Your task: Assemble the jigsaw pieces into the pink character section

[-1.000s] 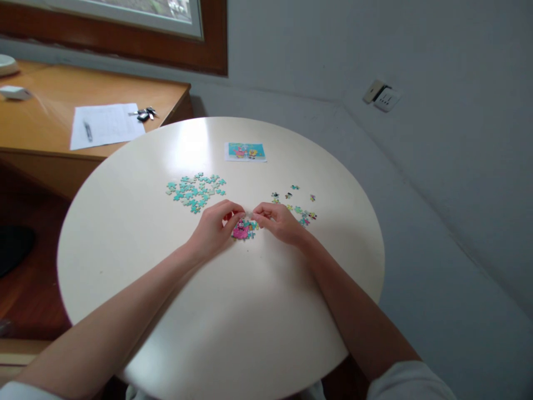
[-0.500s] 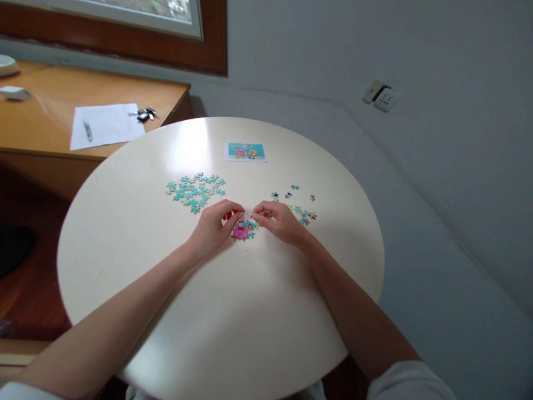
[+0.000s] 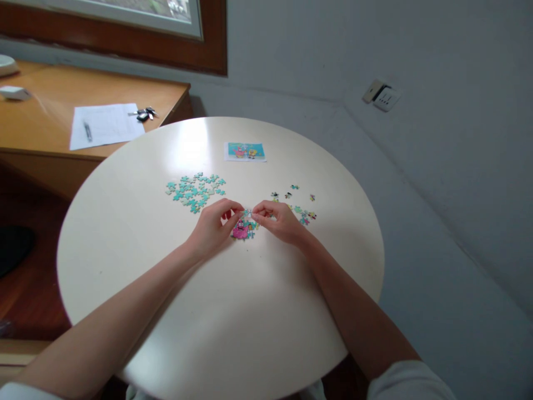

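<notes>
My left hand (image 3: 217, 221) pinches the left side of small joined puzzle pieces (image 3: 247, 213), thumb against fingertips. From the other side my right hand (image 3: 273, 218) grips the same pieces in a like pinch. Just below them on the table lies a partly assembled jigsaw (image 3: 240, 230) with a pink cartoon figure, its edges partly covered by my fingers. Teal loose puzzle pieces (image 3: 194, 190) are spread beyond my left hand. Mixed-colour puzzle pieces (image 3: 306, 214) lie to the right of my right hand, some hidden behind it.
A small reference picture (image 3: 246, 151) lies toward the far side of the round white table (image 3: 233, 311). On the wooden desk (image 3: 45, 128) at the left are a paper sheet (image 3: 106, 126), a pen (image 3: 88, 131) and keys (image 3: 144, 115). A wall (image 3: 437, 183) stands at the right.
The held pieces have tilted so that their printed face shows more between my fingertips. Both hands stay nearly in place; the pieces on the table have not moved.
</notes>
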`<state>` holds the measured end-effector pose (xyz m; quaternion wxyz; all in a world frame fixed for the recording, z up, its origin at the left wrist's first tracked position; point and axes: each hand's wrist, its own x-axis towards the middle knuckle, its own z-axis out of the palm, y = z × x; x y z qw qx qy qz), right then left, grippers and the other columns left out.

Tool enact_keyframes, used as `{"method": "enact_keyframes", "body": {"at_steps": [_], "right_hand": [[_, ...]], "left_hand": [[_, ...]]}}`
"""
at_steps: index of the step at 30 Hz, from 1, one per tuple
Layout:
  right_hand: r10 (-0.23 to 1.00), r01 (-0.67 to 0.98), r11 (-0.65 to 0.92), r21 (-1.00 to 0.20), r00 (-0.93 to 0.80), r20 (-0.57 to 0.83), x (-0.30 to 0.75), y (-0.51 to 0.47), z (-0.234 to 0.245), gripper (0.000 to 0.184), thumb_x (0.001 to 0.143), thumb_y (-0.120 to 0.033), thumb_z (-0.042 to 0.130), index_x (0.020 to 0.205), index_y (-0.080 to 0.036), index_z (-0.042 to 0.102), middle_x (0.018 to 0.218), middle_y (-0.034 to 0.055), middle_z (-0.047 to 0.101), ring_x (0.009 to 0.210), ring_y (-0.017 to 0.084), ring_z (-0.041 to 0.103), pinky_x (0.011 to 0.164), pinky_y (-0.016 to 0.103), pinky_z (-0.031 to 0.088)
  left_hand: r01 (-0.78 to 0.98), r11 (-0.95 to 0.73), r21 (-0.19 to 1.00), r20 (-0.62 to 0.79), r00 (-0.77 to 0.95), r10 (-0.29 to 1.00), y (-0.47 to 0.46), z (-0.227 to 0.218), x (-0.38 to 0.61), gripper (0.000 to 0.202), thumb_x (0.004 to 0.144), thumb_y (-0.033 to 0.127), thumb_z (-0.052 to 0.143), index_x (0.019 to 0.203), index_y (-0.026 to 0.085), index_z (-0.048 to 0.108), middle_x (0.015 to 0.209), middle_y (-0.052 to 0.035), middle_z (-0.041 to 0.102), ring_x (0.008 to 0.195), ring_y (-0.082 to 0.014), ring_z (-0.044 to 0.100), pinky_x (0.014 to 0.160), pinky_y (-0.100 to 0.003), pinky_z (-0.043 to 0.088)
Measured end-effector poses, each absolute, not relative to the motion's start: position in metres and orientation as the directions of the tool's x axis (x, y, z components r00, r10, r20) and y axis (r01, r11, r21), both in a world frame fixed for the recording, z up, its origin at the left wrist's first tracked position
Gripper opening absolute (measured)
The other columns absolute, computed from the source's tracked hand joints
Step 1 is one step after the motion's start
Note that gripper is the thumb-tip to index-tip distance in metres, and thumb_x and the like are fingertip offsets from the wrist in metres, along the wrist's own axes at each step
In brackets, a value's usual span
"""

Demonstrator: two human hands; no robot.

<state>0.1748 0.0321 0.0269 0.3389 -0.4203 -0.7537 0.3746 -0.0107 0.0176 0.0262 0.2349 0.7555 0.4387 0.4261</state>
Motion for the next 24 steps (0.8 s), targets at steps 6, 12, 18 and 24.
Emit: {"method": "enact_keyframes", "body": {"at_steps": [6,12,18,24], "right_hand": [[0.886,0.390,0.373,-0.842,-0.418,0.199,0.1748,0.0323,0.0268,0.018,0.078,-0.033,0.055,0.074,-0.015,0.059,0.060,-0.0004,0.058,0.058,0.010,0.050,0.060,0.023,0.041],[0.892,0.397,0.376,-0.837,-0.400,0.211,0.1741,0.0320,0.0269,0.017,0.077,-0.031,0.055,0.074,-0.015,0.060,0.060,-0.0003,0.059,0.057,0.010,0.050,0.061,0.024,0.041],[0.887,0.386,0.419,-0.822,-0.366,0.280,0.1733,0.0300,0.0261,0.015,0.078,-0.030,0.055,0.076,-0.016,0.060,0.060,-0.0002,0.059,0.058,0.011,0.053,0.061,0.024,0.043],[0.872,0.424,0.475,-0.771,-0.341,0.351,0.1717,0.0266,0.0275,0.016,0.079,-0.032,0.057,0.077,-0.016,0.061,0.059,0.0000,0.059,0.057,0.011,0.053,0.060,0.024,0.042]], "left_hand": [[0.461,-0.493,0.738,0.425,0.251,0.870,0.0184,0.0264,-0.0111,0.009,0.079,0.022,0.052,0.074,0.018,0.058,0.066,0.0002,0.057,0.059,-0.0108,0.049,0.056,-0.023,0.041],[0.449,-0.474,0.758,0.409,0.239,0.881,0.0179,0.0270,-0.0102,0.009,0.078,0.023,0.054,0.072,0.018,0.058,0.064,0.0009,0.056,0.057,-0.0103,0.048,0.055,-0.023,0.041],[0.326,-0.369,0.870,0.310,0.220,0.925,0.0192,0.0295,-0.0089,0.014,0.077,0.030,0.057,0.072,0.017,0.058,0.064,-0.0003,0.058,0.058,-0.0112,0.053,0.056,-0.024,0.044],[0.260,-0.344,0.902,0.289,0.226,0.930,0.0195,0.0251,-0.0081,0.017,0.076,0.032,0.061,0.078,0.015,0.063,0.065,-0.0014,0.061,0.058,-0.0114,0.055,0.055,-0.024,0.045]]}}
